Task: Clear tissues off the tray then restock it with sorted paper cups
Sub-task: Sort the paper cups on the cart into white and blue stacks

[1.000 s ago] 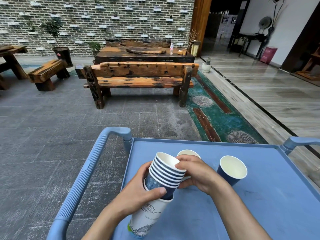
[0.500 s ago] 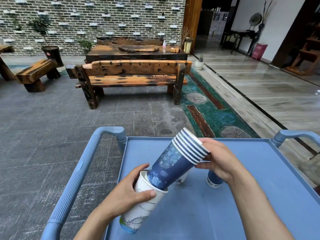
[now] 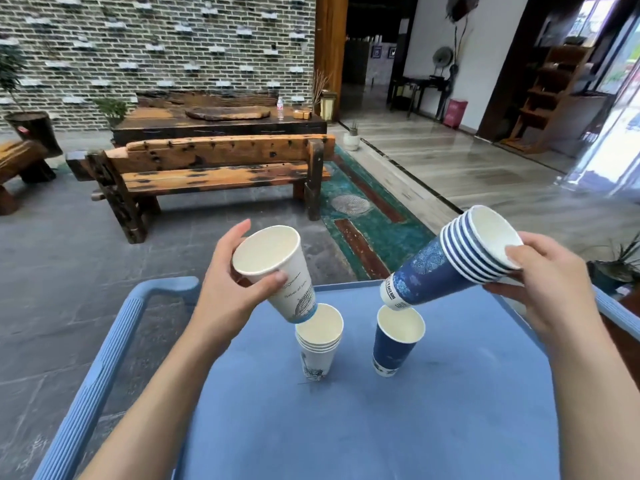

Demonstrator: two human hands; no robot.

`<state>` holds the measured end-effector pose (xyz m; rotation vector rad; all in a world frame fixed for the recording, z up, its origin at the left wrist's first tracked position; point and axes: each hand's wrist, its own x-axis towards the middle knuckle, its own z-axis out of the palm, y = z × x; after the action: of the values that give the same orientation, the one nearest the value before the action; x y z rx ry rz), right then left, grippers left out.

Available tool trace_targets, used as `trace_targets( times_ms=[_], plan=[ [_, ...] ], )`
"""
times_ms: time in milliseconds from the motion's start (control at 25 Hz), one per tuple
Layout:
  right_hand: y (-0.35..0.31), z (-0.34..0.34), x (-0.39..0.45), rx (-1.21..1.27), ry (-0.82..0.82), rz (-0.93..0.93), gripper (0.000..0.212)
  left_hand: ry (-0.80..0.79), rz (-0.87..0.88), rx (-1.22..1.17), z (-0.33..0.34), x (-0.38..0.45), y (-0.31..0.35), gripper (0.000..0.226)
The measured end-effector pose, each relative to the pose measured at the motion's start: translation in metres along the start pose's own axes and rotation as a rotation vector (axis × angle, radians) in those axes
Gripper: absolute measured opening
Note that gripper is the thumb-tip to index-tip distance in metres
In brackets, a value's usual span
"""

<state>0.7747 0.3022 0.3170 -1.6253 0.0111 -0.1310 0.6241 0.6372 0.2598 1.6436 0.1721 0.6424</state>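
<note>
- The left hand (image 3: 227,287) is closed around a single white cup (image 3: 275,271), thumb on the near side, and holds it tilted above the tray (image 3: 346,427).
- Under its base a stack of white cups (image 3: 318,339) stands upright on the tray.
- Just beside, to the right, a single blue cup (image 3: 396,344) stands upright, not touching the white stack.
- The right hand (image 3: 550,285) grips a stack of blue cups (image 3: 453,265) at the rims, tilted, the base over the standing blue cup.
</note>
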Motion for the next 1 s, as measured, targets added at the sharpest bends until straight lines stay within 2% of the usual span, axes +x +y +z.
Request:
trace_targets(
  times_ms=[440, 560, 800, 1000],
  plan=[
    [0.048, 0.006, 0.019, -0.242, 0.016, 0.026, 0.024, -0.085, -0.009, 0.338, 0.062, 0.000, -0.058, 0.080],
    [0.064, 0.018, 0.022, -0.391, -0.040, 0.008, 0.028, -0.092, -0.056, 0.361, 0.067, -0.007, -0.076, 0.083],
    [0.110, 0.044, 0.019, -0.876, -0.089, -0.089, 0.030, -0.076, -0.173, 0.398, 0.080, -0.031, -0.112, 0.089],
    [0.138, 0.048, 0.015, -0.895, -0.093, -0.049, 0.034, -0.114, -0.202, 0.412, 0.080, -0.040, -0.120, 0.088]
  ],
)
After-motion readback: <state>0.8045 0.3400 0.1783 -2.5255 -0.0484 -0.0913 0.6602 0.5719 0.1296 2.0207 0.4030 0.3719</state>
